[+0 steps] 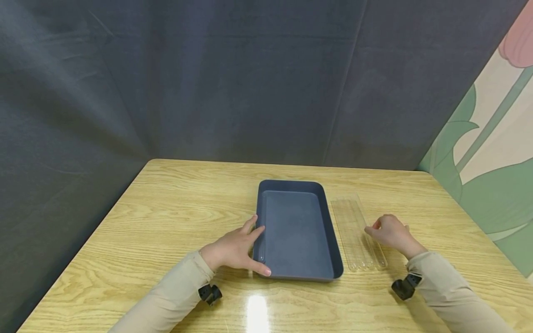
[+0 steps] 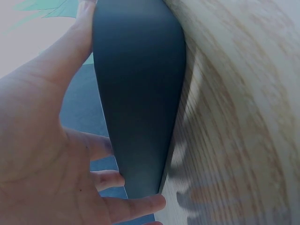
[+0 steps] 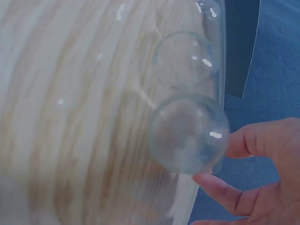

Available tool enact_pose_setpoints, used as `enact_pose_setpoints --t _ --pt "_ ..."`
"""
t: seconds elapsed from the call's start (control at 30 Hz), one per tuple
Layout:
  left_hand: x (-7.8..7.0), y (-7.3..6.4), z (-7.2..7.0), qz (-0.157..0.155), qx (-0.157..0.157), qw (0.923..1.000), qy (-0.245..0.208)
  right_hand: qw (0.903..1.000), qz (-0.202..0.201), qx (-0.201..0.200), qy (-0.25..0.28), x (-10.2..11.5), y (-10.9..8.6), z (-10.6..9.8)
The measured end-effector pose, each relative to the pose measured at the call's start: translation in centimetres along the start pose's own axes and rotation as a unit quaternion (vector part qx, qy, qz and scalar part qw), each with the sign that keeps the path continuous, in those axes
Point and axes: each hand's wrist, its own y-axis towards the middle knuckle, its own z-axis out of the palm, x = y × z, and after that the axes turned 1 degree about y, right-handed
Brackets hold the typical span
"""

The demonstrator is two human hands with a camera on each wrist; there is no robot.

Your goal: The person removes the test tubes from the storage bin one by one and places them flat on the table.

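Squarely in the middle of the wooden table (image 1: 166, 208) sits a dark blue tray (image 1: 297, 231), a shallow rectangle with rounded corners and nothing lying in it. At its 9 o'clock edge, toward the near corner, rests the left hand (image 1: 237, 249): the fingers lie fairly straight along the tray's left wall, with the thumb stretched out along the near corner. From the left wrist view the same hand (image 2: 42, 154) is seen flat against the outside of the tray wall (image 2: 138, 93), fingertips (image 2: 140, 204) reaching round the lower edge, not clenched on it.

Just beside the tray at its 3 o'clock side lies a clear plastic holder (image 1: 358, 233), long and narrow, made of several tube-like channels side by side and running away from the person. The right hand (image 1: 389, 233) is at the holder's 3 o'clock edge, about midway along, with the fingers bent and their tips at the plastic's rim. In the right wrist view the rounded clear ends of the holder (image 3: 187, 133) show close up, and two fingers (image 3: 225, 190) touch the nearest one from the side; whether they actually pinch it cannot be told.

Tray and holder lie close together, long sides parallel, with a thin strip of table between them.
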Motion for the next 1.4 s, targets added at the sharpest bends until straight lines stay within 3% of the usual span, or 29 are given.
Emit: enact_pose_setpoints --t 1.4 --pt "0.05 -0.06 0.03 -0.001 0.000 1.0000 0.002 0.9995 0.004 0.030 0.003 -0.28 -0.25 -0.18"
